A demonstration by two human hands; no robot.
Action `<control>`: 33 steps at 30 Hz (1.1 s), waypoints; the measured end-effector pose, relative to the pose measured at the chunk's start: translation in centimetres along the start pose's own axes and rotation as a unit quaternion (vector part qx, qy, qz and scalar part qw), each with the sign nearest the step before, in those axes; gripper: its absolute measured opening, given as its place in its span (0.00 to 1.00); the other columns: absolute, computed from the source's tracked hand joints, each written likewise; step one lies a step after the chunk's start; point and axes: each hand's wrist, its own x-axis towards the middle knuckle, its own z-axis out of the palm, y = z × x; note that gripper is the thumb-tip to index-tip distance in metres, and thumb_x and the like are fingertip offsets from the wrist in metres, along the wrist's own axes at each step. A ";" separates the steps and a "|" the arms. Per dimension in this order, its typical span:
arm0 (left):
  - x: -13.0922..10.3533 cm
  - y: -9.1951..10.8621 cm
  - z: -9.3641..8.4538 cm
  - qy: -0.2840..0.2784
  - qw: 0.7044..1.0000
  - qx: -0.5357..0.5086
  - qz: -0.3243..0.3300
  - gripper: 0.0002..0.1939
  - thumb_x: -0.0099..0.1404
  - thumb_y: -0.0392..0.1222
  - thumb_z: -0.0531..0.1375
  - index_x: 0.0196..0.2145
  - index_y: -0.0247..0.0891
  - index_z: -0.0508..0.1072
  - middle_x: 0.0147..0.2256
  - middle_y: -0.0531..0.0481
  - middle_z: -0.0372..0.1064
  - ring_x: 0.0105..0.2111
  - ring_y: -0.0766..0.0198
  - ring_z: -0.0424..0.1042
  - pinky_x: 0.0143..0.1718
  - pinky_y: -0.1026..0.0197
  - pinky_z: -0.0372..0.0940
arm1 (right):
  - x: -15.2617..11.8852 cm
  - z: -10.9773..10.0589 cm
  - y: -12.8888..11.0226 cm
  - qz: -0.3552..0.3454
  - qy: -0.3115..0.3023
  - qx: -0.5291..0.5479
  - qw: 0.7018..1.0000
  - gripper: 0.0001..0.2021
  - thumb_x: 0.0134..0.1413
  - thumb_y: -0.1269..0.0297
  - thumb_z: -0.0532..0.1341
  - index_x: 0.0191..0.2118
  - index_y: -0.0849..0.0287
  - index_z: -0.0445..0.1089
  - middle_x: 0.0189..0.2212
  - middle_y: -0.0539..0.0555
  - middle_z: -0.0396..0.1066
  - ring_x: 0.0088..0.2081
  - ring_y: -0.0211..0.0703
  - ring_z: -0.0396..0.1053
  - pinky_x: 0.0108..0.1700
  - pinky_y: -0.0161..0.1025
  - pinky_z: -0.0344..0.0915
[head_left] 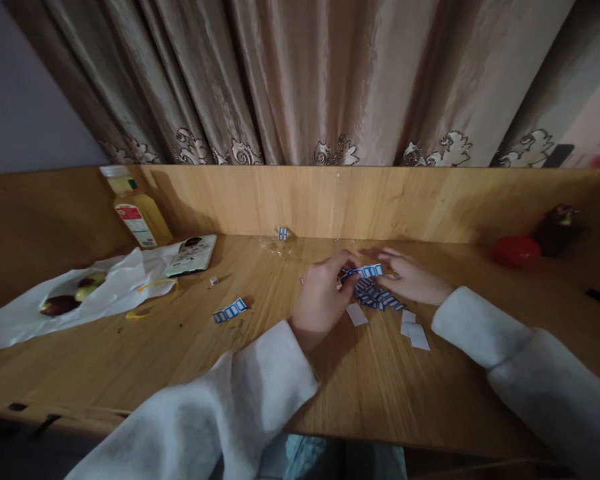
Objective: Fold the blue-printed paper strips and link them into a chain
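Note:
My left hand [323,293] pinches a blue-and-white patterned strip [371,271] between thumb and fingers, above a pile of similar blue-and-white pieces [377,295]. At the pile's right side is my right hand [409,277], its fingers apart and reaching over the far edge of the pile; nothing shows in its grasp. Small white cards [419,336] lie just in front of the pile, and another white card [357,315] rests nearer my left hand. A separate blue-and-white strip [230,311] stands on the wooden table [260,373] to the left.
Along the left are a bottle of yellow liquid [139,213], a booklet [192,255] and white paper [17,317] with fruit on it. A small striped piece [283,233] stands by the back board. At the far right is a red round object [516,251].

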 end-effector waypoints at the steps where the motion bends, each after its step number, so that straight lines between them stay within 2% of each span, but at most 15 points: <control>1: 0.1 0.0 -0.1 0.005 1.000 0.002 0.002 0.08 0.57 0.30 0.57 0.35 0.38 0.69 0.33 0.52 0.72 0.32 0.67 0.70 0.34 0.65 0.63 | 0.2 0.3 -0.2 -0.024 -0.016 -0.010 1.000 0.17 0.54 0.64 0.55 0.49 0.55 0.67 0.48 0.57 0.68 0.49 0.47 0.66 0.48 0.44 0.64; 3: 0.1 0.1 -0.3 0.009 1.000 0.009 0.001 0.08 0.58 0.30 0.57 0.36 0.38 0.69 0.33 0.52 0.72 0.33 0.67 0.70 0.35 0.64 0.63 | 0.2 0.6 -0.6 -0.048 -0.047 -0.031 0.997 0.14 0.55 0.62 0.54 0.47 0.54 0.69 0.45 0.55 0.71 0.46 0.46 0.69 0.46 0.44 0.64; 7: -0.1 0.0 -0.2 -0.007 1.000 0.023 0.000 0.08 0.58 0.29 0.56 0.35 0.38 0.69 0.33 0.53 0.71 0.32 0.67 0.69 0.34 0.64 0.63 | -0.3 0.5 -1.1 -0.023 -0.055 -0.039 0.997 0.10 0.52 0.65 0.57 0.39 0.54 0.72 0.38 0.54 0.74 0.39 0.46 0.71 0.39 0.41 0.66; 10: -0.2 0.0 -0.1 -0.024 0.999 0.027 0.004 0.08 0.58 0.29 0.56 0.35 0.38 0.69 0.33 0.52 0.71 0.32 0.67 0.69 0.34 0.64 0.62 | -0.6 0.3 -0.9 0.007 -0.017 -0.003 1.000 0.12 0.47 0.68 0.60 0.41 0.55 0.72 0.37 0.54 0.74 0.38 0.46 0.72 0.40 0.41 0.66; 14: -0.3 0.0 0.0 -0.042 0.999 0.020 0.001 0.07 0.58 0.30 0.56 0.35 0.37 0.69 0.32 0.52 0.71 0.32 0.67 0.69 0.33 0.65 0.62 | -0.8 -0.1 -0.2 0.082 0.028 0.114 0.990 0.19 0.44 0.69 0.61 0.46 0.55 0.69 0.35 0.53 0.75 0.35 0.44 0.73 0.39 0.43 0.69; 18: -0.3 0.1 0.1 -0.068 0.998 0.010 -0.004 0.07 0.58 0.30 0.56 0.35 0.37 0.69 0.32 0.52 0.71 0.32 0.67 0.69 0.34 0.65 0.63 | -1.0 -1.3 0.1 0.122 0.042 0.144 0.981 0.16 0.44 0.69 0.60 0.43 0.58 0.70 0.30 0.54 0.76 0.32 0.44 0.74 0.39 0.44 0.71; 21: -0.3 0.1 0.2 -0.075 0.997 -0.001 -0.008 0.08 0.58 0.30 0.56 0.35 0.37 0.69 0.32 0.52 0.71 0.32 0.67 0.69 0.34 0.65 0.63 | -1.2 -2.2 0.1 0.141 0.053 0.141 0.979 0.13 0.42 0.67 0.63 0.39 0.59 0.72 0.28 0.54 0.77 0.32 0.48 0.75 0.39 0.46 0.71; 26: -0.3 0.0 0.5 -0.089 0.996 -0.012 -0.028 0.06 0.57 0.30 0.57 0.34 0.37 0.70 0.31 0.52 0.71 0.30 0.68 0.68 0.32 0.65 0.62 | -1.6 -2.9 -0.4 0.162 0.070 0.185 0.967 0.15 0.41 0.66 0.63 0.40 0.57 0.71 0.30 0.55 0.77 0.36 0.49 0.75 0.42 0.45 0.71; 33: -0.5 0.1 1.1 -0.100 0.994 -0.038 -0.037 0.07 0.57 0.29 0.57 0.34 0.36 0.70 0.32 0.52 0.70 0.30 0.69 0.68 0.31 0.66 0.61 | -1.8 -3.4 -1.3 0.175 0.046 0.187 0.966 0.17 0.44 0.61 0.63 0.43 0.58 0.71 0.31 0.55 0.78 0.36 0.49 0.75 0.42 0.47 0.71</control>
